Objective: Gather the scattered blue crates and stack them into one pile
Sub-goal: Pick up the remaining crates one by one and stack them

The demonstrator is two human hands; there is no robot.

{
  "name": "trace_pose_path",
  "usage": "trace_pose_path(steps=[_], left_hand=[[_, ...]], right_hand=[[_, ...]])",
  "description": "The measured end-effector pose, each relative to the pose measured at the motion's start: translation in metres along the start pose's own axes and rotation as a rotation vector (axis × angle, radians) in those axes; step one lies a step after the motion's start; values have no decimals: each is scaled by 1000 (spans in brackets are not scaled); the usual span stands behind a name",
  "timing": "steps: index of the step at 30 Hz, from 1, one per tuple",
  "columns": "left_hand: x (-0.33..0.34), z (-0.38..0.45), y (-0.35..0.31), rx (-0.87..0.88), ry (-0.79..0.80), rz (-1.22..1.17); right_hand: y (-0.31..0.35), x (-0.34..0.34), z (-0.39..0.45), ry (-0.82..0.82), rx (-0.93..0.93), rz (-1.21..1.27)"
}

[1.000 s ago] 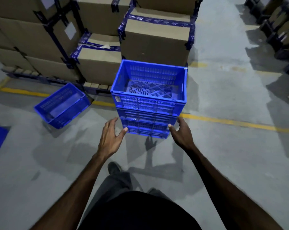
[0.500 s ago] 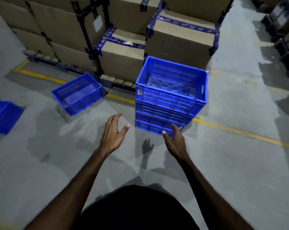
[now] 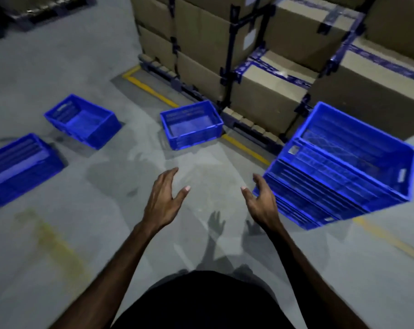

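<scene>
The stack [image 3: 341,172] of blue crates stands on the floor [image 3: 58,245] at the right of the frame, nested one in another, its top crate blurred. Three single crates lie apart from it on the floor: the middle crate [image 3: 191,125] at upper centre, just beside a yellow line [image 3: 151,87]; the far crate [image 3: 82,121] at upper left; the near crate [image 3: 18,168] at the left edge, partly cut off.

Both hands are held out in the lower centre, empty, fingers spread and loosely bent. The left hand [image 3: 164,201] is over bare floor, well apart from every crate. The right hand [image 3: 261,204] is just beside the stack's lower left corner; whether it touches cannot be told.

Behind the crates, across the upper right, cardboard boxes [image 3: 267,96] bound with dark straps sit on pallets [image 3: 246,125]. The hands' shadows [image 3: 215,224] fall on the floor between the forearms.
</scene>
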State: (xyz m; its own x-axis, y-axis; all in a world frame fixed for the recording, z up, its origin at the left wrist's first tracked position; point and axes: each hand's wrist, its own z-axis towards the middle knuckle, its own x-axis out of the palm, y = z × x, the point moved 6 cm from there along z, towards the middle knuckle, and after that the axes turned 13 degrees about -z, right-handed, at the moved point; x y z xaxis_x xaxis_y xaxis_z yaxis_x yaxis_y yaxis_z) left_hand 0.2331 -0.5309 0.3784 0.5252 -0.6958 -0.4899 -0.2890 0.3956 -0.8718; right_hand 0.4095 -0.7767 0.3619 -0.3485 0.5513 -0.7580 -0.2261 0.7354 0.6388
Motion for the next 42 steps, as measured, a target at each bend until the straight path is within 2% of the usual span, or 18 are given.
trace_pose_path(steps=[7,13,21,29,33,42], left_hand=[[-35,24,42,-128,-78,-36],[-42,74,63,-224,-139,-38],[-42,210,61,-316,-246,-49],[-20,338,52,-352,-252,-92],[-19,394,69,-383,-244,-98],[-15,547,142,-473,-169,-165]], right_hand=[[53,40,39,64,-76,20],[68,71,126,139,-95,24],[104,81,291,201,-133,14],[133,81,430,262,-214,-49],[140,96,482,285,-218,-95],[149,136,607,301,-106,-111]])
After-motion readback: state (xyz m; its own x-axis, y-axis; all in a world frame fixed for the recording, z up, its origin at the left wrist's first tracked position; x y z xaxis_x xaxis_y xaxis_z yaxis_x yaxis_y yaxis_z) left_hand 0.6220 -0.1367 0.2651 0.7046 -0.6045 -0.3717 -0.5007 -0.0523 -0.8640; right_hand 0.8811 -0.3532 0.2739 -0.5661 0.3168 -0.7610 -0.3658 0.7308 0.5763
